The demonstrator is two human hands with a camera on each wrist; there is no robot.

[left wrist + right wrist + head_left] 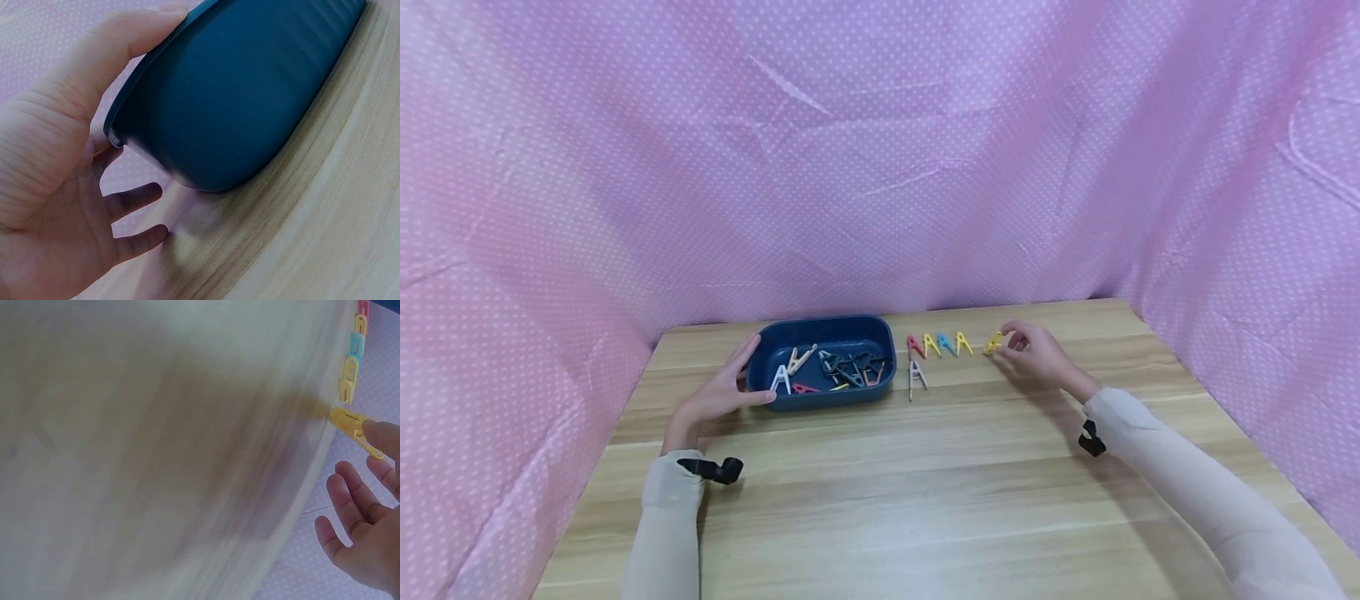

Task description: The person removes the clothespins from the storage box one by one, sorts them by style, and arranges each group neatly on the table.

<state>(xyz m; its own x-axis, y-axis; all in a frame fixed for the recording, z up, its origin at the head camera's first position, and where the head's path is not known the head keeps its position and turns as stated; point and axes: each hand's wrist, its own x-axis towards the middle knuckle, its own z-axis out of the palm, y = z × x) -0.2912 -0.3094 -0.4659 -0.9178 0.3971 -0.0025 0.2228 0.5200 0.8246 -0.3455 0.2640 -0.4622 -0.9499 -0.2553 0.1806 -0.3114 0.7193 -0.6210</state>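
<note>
A yellow clothespin (992,342) is pinched between the thumb and index finger of my right hand (1033,354), its end low at the wooden table. In the right wrist view, the other fingers (350,494) spread away from this clothespin (349,420). My left hand (727,387) rests against the left end of a dark blue plastic bin (831,401). Its thumb lies straight on the bin's rim, and the lower fingers (134,201) stand apart from the wall. Inside the bin lie several clothespins, among them a white one (781,379) and a cream one (802,358).
Right of the bin, a row holds a red clothespin (914,345), a yellow one (931,345), a blue one (946,344) and another yellow one (963,342). A whitish clothespin (917,377) lies below the row. Pink dotted cloth (880,167) surrounds the table (880,500).
</note>
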